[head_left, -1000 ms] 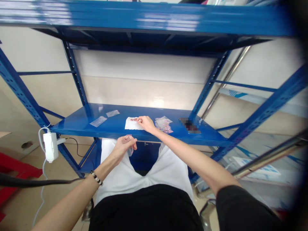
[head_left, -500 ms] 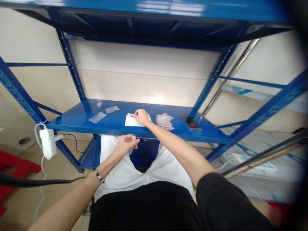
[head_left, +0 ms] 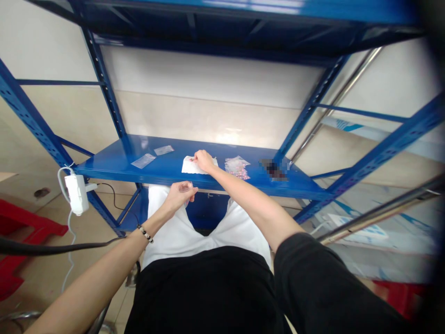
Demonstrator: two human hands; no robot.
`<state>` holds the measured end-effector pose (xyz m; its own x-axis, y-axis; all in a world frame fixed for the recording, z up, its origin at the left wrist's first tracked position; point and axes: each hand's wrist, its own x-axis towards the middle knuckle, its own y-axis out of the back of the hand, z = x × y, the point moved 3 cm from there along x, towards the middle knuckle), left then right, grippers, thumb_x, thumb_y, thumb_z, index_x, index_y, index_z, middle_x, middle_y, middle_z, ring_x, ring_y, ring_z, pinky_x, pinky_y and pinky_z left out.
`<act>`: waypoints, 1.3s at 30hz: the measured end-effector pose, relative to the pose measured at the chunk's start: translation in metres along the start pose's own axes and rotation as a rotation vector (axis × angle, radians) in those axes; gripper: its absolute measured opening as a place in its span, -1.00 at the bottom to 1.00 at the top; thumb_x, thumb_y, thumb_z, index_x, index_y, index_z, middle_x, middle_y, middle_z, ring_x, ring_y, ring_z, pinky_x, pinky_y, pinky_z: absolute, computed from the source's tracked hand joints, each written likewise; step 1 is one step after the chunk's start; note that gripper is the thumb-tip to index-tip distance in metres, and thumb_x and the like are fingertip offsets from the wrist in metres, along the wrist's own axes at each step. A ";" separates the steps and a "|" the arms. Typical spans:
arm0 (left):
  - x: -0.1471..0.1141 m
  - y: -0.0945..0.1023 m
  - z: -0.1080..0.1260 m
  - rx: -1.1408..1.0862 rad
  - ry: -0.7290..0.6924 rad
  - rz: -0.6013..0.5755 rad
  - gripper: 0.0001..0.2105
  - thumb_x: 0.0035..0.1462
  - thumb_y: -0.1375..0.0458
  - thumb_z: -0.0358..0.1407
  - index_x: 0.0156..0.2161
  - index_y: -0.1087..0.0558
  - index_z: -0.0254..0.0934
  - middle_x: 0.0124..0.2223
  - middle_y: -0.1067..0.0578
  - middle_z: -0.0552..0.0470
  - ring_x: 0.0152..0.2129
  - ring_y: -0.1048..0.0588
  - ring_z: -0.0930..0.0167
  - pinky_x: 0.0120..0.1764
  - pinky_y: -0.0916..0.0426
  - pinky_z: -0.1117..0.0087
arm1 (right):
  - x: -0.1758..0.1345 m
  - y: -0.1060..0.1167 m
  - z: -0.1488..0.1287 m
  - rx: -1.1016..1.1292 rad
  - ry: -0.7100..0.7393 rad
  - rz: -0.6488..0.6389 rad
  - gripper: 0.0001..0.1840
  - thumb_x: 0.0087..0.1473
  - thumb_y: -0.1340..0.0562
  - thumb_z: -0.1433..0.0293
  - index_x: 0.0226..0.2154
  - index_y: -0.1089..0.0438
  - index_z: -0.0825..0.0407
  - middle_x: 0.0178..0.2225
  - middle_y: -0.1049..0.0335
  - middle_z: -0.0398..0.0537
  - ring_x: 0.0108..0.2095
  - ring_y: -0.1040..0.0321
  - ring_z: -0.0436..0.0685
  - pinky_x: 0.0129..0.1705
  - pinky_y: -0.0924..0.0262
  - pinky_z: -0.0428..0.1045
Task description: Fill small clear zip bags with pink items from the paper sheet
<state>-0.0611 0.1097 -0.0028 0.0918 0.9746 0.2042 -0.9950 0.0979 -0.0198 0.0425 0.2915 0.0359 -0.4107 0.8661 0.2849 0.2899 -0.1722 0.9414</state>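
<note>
My left hand [head_left: 180,195] is closed around a small clear plastic bag [head_left: 185,187], just in front of the blue shelf's edge and above my lap. On the shelf, a white paper or cloth sheet [head_left: 189,168] lies under my right hand [head_left: 202,160]. The fingertips of that hand are pinched together over small reddish bits on the sheet; whatever is between them is too small to make out. Right of the sheet are clear bags with small colourful pieces [head_left: 238,168]. To the left lie two flat clear bags, a nearer one [head_left: 143,161] and a farther one [head_left: 164,150].
The blue shelf [head_left: 111,162] has uprights on both sides and an upper shelf [head_left: 222,37] overhead. A blurred-out dark object [head_left: 274,170] lies at its right. A white power strip [head_left: 76,195] hangs at the left upright. Red stools [head_left: 31,236] stand on the floor at left.
The whole view has shifted slightly, so the shelf sits a little higher. Both hands keep nearly the same places and grips.
</note>
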 end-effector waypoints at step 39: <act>-0.019 -0.017 0.015 -0.537 0.185 -0.244 -0.68 0.09 -0.27 -0.32 -0.03 -0.54 -0.37 -0.21 -0.57 -0.13 -0.10 -0.53 0.21 0.01 -0.39 0.21 | -0.097 0.019 0.022 0.841 0.217 0.041 -0.79 0.04 -0.25 0.32 -0.39 -0.56 0.10 -0.40 -0.54 -0.03 -0.36 -0.39 0.09 -0.24 -0.22 -0.02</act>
<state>-0.0471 0.0860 0.0086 0.3679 0.9252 0.0927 -0.7899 0.3635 -0.4940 0.1064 0.2148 0.0221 -0.5167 0.7438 0.4239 0.8155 0.2770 0.5081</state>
